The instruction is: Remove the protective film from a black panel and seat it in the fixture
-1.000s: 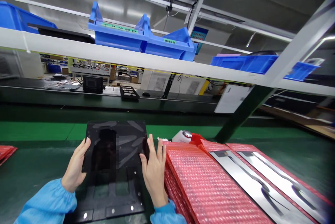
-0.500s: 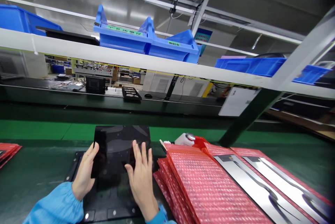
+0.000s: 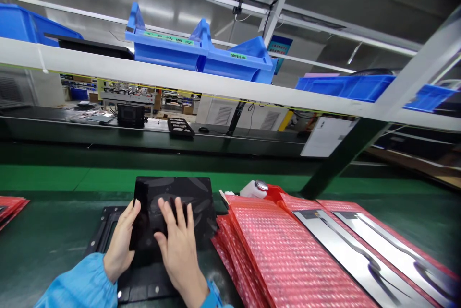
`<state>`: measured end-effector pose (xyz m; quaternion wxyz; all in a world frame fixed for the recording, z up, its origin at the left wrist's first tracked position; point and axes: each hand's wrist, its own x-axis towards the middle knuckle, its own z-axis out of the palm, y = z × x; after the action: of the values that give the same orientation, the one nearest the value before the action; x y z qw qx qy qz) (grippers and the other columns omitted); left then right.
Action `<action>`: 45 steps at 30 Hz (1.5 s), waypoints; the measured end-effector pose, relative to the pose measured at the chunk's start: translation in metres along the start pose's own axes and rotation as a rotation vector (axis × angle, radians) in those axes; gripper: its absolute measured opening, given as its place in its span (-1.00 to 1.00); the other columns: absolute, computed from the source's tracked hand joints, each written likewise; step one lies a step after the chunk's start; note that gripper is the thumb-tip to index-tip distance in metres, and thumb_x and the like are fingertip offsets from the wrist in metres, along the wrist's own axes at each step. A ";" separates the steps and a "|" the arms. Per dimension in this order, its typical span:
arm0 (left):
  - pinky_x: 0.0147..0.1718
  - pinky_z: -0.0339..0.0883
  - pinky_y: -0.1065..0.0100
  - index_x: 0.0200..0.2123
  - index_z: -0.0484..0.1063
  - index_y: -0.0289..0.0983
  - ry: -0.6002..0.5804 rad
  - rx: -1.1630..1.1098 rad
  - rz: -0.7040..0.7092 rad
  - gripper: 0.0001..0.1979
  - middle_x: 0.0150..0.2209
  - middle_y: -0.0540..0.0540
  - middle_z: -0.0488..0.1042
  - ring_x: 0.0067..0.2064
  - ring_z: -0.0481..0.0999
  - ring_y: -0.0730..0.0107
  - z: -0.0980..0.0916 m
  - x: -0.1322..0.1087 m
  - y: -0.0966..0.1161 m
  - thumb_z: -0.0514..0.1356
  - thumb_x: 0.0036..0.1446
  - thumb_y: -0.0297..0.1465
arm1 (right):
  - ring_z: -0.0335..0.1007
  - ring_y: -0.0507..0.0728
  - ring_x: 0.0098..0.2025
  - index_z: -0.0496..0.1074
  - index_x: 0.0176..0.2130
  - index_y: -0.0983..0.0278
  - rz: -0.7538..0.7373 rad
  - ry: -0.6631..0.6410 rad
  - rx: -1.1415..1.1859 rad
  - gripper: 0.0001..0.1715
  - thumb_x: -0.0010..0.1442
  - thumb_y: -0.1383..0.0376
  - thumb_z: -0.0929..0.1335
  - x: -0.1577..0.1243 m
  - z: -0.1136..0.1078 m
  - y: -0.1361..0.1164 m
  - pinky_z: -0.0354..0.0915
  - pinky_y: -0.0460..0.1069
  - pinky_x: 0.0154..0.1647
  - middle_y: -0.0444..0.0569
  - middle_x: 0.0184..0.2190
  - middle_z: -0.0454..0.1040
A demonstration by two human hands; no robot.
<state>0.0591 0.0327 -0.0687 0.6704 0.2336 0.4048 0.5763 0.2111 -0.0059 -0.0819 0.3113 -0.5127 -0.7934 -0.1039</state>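
A glossy black glass panel (image 3: 200, 202), with smudge-like or film marks on its face, stands tilted up in front of me. My left hand (image 3: 121, 241) grips it by its left edge. Fingers spread, my right hand (image 3: 180, 245) lies flat against the panel's face or just over it; I cannot tell whether it presses. Beneath both hands rests a black frame-like tray (image 3: 144, 284) with round silver studs, partly hidden by the panel and my hands.
Red bubble-wrap sleeves (image 3: 277, 245) are stacked right of the panel, two silver-backed display panels (image 3: 345, 245) beyond them. Behind the stack sits a white pump bottle (image 3: 253, 190). More red wrap (image 3: 12, 207) lies far left. A white shelf beam (image 3: 216, 77) carries blue bins (image 3: 165, 49) overhead.
My right hand has moved left across the panel's face, from its right side to the middle. The panel and my left hand have shifted slightly right, uncovering more of the tray's left side.
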 end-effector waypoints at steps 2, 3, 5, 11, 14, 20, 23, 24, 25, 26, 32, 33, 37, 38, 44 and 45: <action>0.23 0.20 0.24 0.08 0.42 -0.04 -0.028 0.002 -0.011 -0.54 0.22 0.04 0.36 0.28 0.26 0.23 0.000 -0.001 0.001 0.31 0.09 -0.18 | -0.36 0.28 0.42 -0.25 0.40 0.24 0.083 0.086 -0.028 -0.29 0.43 0.12 0.13 0.001 0.000 0.015 -0.24 0.36 0.36 -0.10 0.35 0.02; 0.21 0.24 0.24 0.08 0.42 -0.03 -0.040 -0.001 -0.015 -0.53 0.22 0.03 0.36 0.27 0.28 0.21 0.000 -0.001 0.001 0.31 0.08 -0.17 | -0.35 0.28 0.42 -0.24 0.40 0.23 0.126 0.129 -0.042 -0.30 0.43 0.13 0.12 0.001 0.000 0.022 -0.22 0.38 0.35 -0.08 0.35 0.03; 0.19 0.28 0.23 0.09 0.41 -0.03 -0.036 -0.006 -0.025 -0.51 0.23 0.02 0.34 0.27 0.28 0.19 0.000 -0.001 0.002 0.32 0.07 -0.15 | -0.37 0.30 0.42 -0.24 0.40 0.23 0.203 0.194 -0.063 -0.30 0.43 0.13 0.12 0.000 -0.001 0.035 -0.18 0.40 0.33 -0.04 0.35 0.04; 0.19 0.28 0.20 0.09 0.40 -0.05 0.014 0.010 -0.025 -0.46 0.29 0.00 0.25 0.28 0.25 0.14 -0.004 0.005 0.000 0.33 0.04 -0.12 | -0.39 0.32 0.42 -0.27 0.41 0.26 0.257 0.216 -0.036 -0.24 0.41 0.09 0.14 -0.004 0.000 0.037 -0.16 0.41 0.32 0.01 0.36 -0.01; 0.21 0.24 0.16 0.10 0.40 -0.07 -0.036 0.000 -0.010 -0.51 0.26 -0.01 0.29 0.29 0.25 0.15 -0.004 0.005 0.000 0.30 0.09 -0.14 | -0.38 0.33 0.42 -0.27 0.41 0.27 0.162 0.132 0.030 -0.19 0.39 0.05 0.17 -0.006 0.003 0.016 -0.18 0.40 0.34 0.01 0.37 -0.03; 0.31 0.02 0.12 0.04 0.45 -0.06 0.079 0.103 0.048 -0.55 0.27 0.01 0.29 0.35 0.12 0.17 -0.001 -0.002 0.001 0.32 0.06 -0.14 | -0.33 0.29 0.42 -0.26 0.40 0.24 -0.122 -0.098 0.122 -0.19 0.38 0.08 0.20 -0.006 -0.001 -0.021 -0.19 0.35 0.37 -0.11 0.36 -0.01; 0.28 0.11 0.09 0.06 0.44 -0.12 -0.005 0.093 0.025 -0.50 0.22 -0.09 0.35 0.33 0.17 0.10 -0.003 0.001 0.002 0.33 0.04 -0.14 | -0.22 0.28 0.40 -0.14 0.39 0.18 -0.027 0.032 0.139 -0.32 0.41 0.16 0.18 -0.004 -0.008 -0.006 -0.13 0.36 0.35 -0.09 0.34 0.07; 0.26 0.13 0.09 0.06 0.43 -0.13 -0.030 0.088 0.010 -0.49 0.21 -0.11 0.37 0.32 0.18 0.10 -0.004 0.003 0.002 0.34 0.04 -0.14 | -0.15 0.27 0.38 -0.06 0.37 0.15 0.064 0.135 0.144 -0.39 0.42 0.19 0.17 -0.004 -0.011 0.005 -0.06 0.34 0.32 -0.08 0.33 0.09; 0.26 0.14 0.10 0.06 0.43 -0.14 -0.040 0.087 0.000 -0.48 0.20 -0.12 0.38 0.32 0.17 0.11 -0.006 0.005 0.002 0.34 0.03 -0.14 | -0.07 0.27 0.35 0.03 0.35 0.13 0.161 0.249 0.147 -0.44 0.42 0.22 0.17 -0.004 -0.014 0.016 0.02 0.32 0.29 -0.05 0.31 0.13; 0.27 0.12 0.12 0.05 0.44 -0.13 -0.034 0.089 -0.004 -0.48 0.21 -0.11 0.37 0.33 0.15 0.13 -0.007 0.007 0.001 0.35 0.02 -0.14 | 0.00 0.26 0.32 0.11 0.31 0.12 0.247 0.362 0.147 -0.49 0.42 0.23 0.17 -0.004 -0.017 0.028 0.08 0.30 0.25 -0.02 0.28 0.17; 0.32 -0.04 0.16 0.00 0.47 -0.10 -0.076 0.130 0.007 -0.58 0.24 -0.02 0.33 0.36 0.07 0.22 -0.013 0.014 0.003 0.35 0.05 -0.19 | 0.16 0.29 0.17 0.29 0.20 0.18 0.388 0.612 0.043 -0.56 0.40 0.18 0.20 -0.007 -0.035 0.076 0.13 0.30 0.16 0.10 0.12 0.31; 0.33 -0.07 0.18 -0.01 0.48 -0.10 -0.091 0.145 0.014 -0.59 0.23 -0.01 0.34 0.36 0.08 0.23 -0.012 0.013 0.005 0.35 0.05 -0.20 | 0.15 0.29 0.18 0.30 0.20 0.18 0.382 0.601 0.032 -0.57 0.40 0.18 0.20 -0.007 -0.036 0.078 0.13 0.30 0.16 0.10 0.13 0.29; 0.33 -0.07 0.18 0.03 0.48 -0.14 -0.151 0.208 0.054 -0.52 0.18 -0.05 0.41 0.35 0.09 0.18 -0.010 0.007 0.018 0.35 0.03 -0.18 | 0.08 0.29 0.22 0.33 0.16 0.15 0.327 0.535 0.016 -0.60 0.40 0.18 0.18 -0.005 -0.038 0.077 0.11 0.32 0.19 0.07 0.17 0.25; 0.32 -0.02 0.16 0.05 0.47 -0.16 -0.173 0.219 0.061 -0.49 0.16 -0.07 0.42 0.34 0.11 0.14 -0.010 0.006 0.022 0.36 0.01 -0.17 | 0.07 0.29 0.23 0.33 0.15 0.14 0.316 0.522 0.014 -0.60 0.40 0.18 0.18 -0.005 -0.038 0.077 0.11 0.32 0.19 0.06 0.18 0.25; 0.24 0.16 0.13 0.11 0.42 -0.22 -0.255 0.251 0.078 -0.37 0.09 -0.14 0.49 0.25 0.30 0.03 -0.006 0.000 0.037 0.38 -0.03 -0.16 | 0.06 0.27 0.24 0.25 0.20 0.14 0.283 0.484 0.067 -0.56 0.38 0.16 0.22 -0.004 -0.040 0.076 0.10 0.31 0.21 0.03 0.16 0.27; 0.25 0.16 0.14 0.11 0.42 -0.22 -0.263 0.254 0.081 -0.37 0.09 -0.14 0.49 0.25 0.30 0.04 -0.006 -0.001 0.038 0.38 -0.03 -0.17 | 0.09 0.27 0.22 0.24 0.21 0.15 0.278 0.481 0.087 -0.55 0.37 0.16 0.23 -0.004 -0.040 0.076 0.11 0.30 0.21 0.03 0.13 0.29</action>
<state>0.0322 0.0398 -0.0423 0.6588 0.4057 0.3734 0.5118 0.2948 0.0060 -0.0650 0.5236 -0.5633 -0.6225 -0.1447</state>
